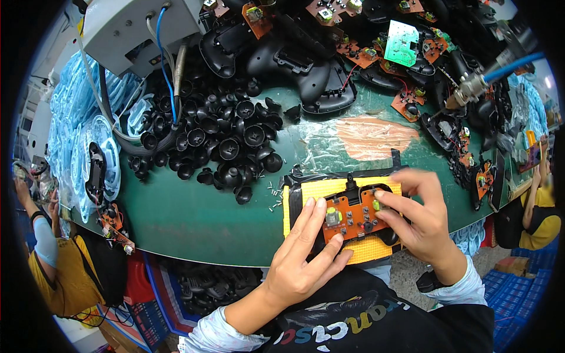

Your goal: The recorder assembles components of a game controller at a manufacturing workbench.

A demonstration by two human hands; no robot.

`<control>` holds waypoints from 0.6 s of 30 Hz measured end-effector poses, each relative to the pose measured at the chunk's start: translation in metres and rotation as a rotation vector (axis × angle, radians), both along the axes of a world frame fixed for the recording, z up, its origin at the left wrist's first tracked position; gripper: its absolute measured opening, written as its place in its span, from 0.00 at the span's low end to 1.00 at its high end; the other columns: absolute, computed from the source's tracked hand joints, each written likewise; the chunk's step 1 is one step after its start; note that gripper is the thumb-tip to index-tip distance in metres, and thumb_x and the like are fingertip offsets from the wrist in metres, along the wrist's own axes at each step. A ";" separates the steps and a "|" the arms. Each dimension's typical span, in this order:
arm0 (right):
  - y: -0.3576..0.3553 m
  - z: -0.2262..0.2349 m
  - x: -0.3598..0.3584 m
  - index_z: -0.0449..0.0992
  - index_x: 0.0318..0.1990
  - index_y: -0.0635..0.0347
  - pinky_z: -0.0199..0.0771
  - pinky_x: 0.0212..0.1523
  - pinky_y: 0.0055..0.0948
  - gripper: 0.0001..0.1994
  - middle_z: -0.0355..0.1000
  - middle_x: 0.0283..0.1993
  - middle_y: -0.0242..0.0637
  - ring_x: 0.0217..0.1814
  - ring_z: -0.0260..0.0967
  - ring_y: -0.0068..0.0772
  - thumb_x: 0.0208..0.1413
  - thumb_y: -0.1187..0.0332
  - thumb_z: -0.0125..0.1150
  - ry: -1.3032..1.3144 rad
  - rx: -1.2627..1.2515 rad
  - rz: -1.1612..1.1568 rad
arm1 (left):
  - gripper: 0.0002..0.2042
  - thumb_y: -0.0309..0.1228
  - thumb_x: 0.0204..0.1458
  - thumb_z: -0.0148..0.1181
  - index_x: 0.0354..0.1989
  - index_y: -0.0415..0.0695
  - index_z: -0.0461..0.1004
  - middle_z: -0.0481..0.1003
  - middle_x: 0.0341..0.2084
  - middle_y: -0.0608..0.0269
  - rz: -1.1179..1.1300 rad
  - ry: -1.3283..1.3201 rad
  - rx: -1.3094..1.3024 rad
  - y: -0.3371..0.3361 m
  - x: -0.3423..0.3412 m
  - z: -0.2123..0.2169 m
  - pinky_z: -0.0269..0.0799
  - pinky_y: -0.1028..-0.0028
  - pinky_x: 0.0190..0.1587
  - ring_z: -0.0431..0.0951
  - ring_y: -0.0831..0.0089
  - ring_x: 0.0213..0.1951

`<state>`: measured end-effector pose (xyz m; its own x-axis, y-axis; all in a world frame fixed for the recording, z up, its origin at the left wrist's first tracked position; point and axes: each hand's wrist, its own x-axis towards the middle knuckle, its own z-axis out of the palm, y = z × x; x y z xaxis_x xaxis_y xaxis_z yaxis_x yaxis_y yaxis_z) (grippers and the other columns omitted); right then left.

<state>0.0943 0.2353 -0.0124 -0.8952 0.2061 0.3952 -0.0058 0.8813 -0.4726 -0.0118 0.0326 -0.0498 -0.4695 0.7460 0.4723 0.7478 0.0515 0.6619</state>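
An opened black game controller shell (385, 235) with an orange circuit board (356, 220) in it lies on a yellow textured pad (365, 252) edged with black tape. My left hand (303, 250) rests over the controller's left side, fingers stretched along the board and holding it against the pad. A thumbstick module (333, 217) with green sides sits near those fingers. At the board's right, my right hand (419, 215) has thumb and index fingertip on either side of another green thumbstick module (376, 205); its other fingers are raised and slightly blurred.
Black thumbstick caps (229, 147) are heaped on the green table (194, 220), with small screws (274, 197) beside the pad. Controller shells (288, 65) and a green board (402, 44) lie behind. A grey machine (138, 35) stands far left; a nozzle (468, 91) hangs right. Other people sit at both sides.
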 end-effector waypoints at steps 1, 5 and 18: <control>0.004 0.000 -0.002 0.81 0.42 0.52 0.68 0.39 0.32 0.18 0.70 0.46 0.39 0.41 0.65 0.38 0.39 0.71 0.75 -0.012 0.015 -0.006 | 0.17 0.28 0.33 0.78 0.33 0.38 0.79 0.67 0.56 0.28 -0.004 -0.001 -0.011 0.000 -0.001 0.001 0.71 0.55 0.57 0.70 0.37 0.58; 0.028 -0.020 -0.005 0.81 0.43 0.50 0.67 0.41 0.34 0.18 0.69 0.45 0.37 0.42 0.65 0.38 0.39 0.68 0.75 0.004 -0.126 0.161 | 0.18 0.28 0.32 0.78 0.34 0.41 0.80 0.68 0.57 0.34 -0.022 0.056 -0.069 0.001 -0.004 0.004 0.72 0.56 0.56 0.70 0.39 0.58; 0.026 -0.009 -0.012 0.79 0.39 0.56 0.70 0.47 0.39 0.14 0.77 0.51 0.29 0.46 0.68 0.35 0.41 0.71 0.67 0.059 0.186 0.455 | 0.18 0.26 0.34 0.75 0.39 0.48 0.82 0.70 0.56 0.38 -0.067 0.075 -0.091 0.002 -0.010 0.006 0.72 0.57 0.56 0.72 0.41 0.57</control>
<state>0.0825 0.2612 -0.0214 -0.8532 -0.2793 0.4406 -0.4314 0.8526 -0.2949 -0.0214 0.0345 -0.0441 -0.3830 0.8159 0.4331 0.7987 0.0569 0.5990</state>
